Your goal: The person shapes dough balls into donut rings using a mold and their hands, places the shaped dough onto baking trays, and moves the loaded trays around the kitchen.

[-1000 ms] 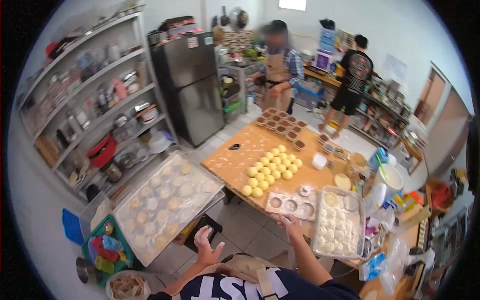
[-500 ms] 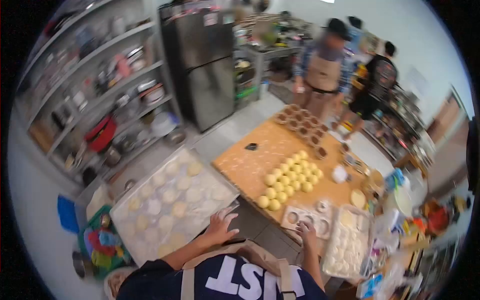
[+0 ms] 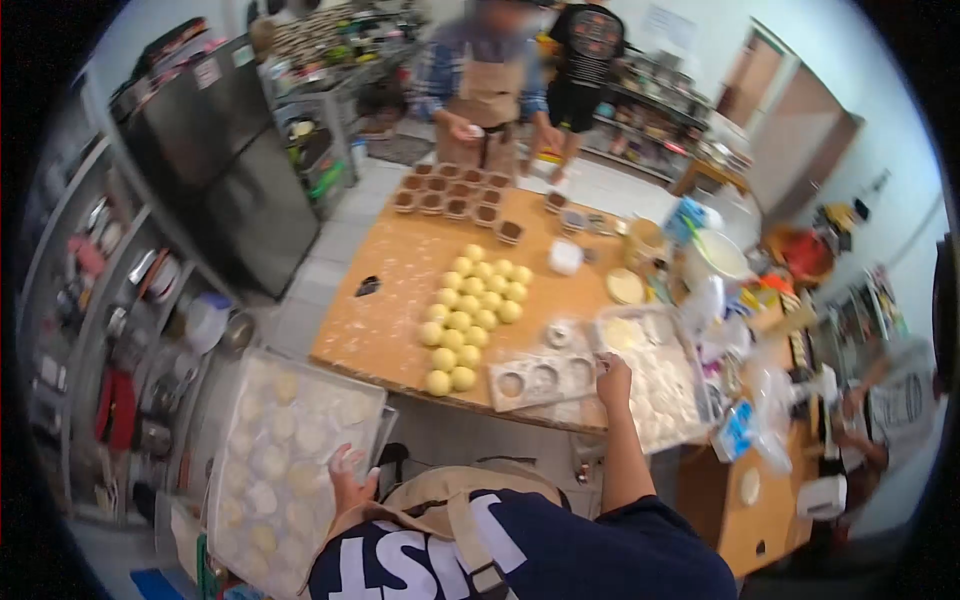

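Note:
My left hand (image 3: 350,475), fingers apart and holding nothing, is at the right side of a large tray (image 3: 375,400) of flat pale dough rounds (image 3: 283,425). On the wooden table, my right hand (image 3: 615,380) is closed at the right end of a floury mould (image 3: 530,397) with round hollows. Whatever its fingers hold, if anything, is hidden. Just right of that hand stands a tray (image 3: 700,385) of white floured dough pieces (image 3: 655,395). Yellow dough balls (image 3: 465,318) sit in rows behind the mould, and a small white round item (image 3: 558,333) lies near it.
Brown-filled cups (image 3: 458,190) stand at the table's (image 3: 385,310) far end, where a co-worker (image 3: 490,90) holds something small and white. A second person (image 3: 585,50) is behind. Tubs and bags (image 3: 715,255) crowd the right side. A fridge (image 3: 215,160) and shelves (image 3: 120,290) are left.
The view has swung to the right. My right hand has moved from over the mould's hollows to its right end and closed. My left hand stays by the dough-round tray, fingers spread.

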A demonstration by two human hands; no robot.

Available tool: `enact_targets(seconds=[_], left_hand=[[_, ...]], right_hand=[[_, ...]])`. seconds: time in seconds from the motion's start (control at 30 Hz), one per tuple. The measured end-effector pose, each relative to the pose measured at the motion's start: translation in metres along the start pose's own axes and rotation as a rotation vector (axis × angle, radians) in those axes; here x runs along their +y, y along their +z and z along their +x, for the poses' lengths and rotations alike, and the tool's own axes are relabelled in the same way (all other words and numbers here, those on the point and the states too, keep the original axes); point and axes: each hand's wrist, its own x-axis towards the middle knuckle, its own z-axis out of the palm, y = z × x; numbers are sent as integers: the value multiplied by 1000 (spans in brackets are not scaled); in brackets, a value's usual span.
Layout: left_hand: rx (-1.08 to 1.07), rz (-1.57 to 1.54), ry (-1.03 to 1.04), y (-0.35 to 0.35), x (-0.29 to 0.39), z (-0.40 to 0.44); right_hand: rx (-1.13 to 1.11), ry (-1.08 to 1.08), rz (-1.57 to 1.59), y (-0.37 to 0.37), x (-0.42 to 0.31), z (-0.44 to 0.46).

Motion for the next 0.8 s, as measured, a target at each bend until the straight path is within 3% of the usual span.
enact_targets(seconds=[0.13,0.27,0.3,0.47,0.53,0.57,0.7,0.8], left_hand=[[-65,-44,6,13,45,25],[-134,-109,88,42,86,47],[-158,-108,181,49,98,56],[-241,-132,248,75,172,63],[-236,-147,290,88,178,58],[-226,-139,282,91,181,54],[-181,-100,165,91,180,23],[-97,-63,66,84,174,-4]], right_hand=[[124,131,-89,-71,69,-32],[112,394,-268,-122,121,-61],[128,351,-282,-132,135,-62],[-30,372,-386,-137,219,-35],[-60,332,-349,-137,216,-13],[-92,223,-289,-135,225,-2],[-197,199,-287,-117,234,53],[-102,15,-337,-91,252,75]])
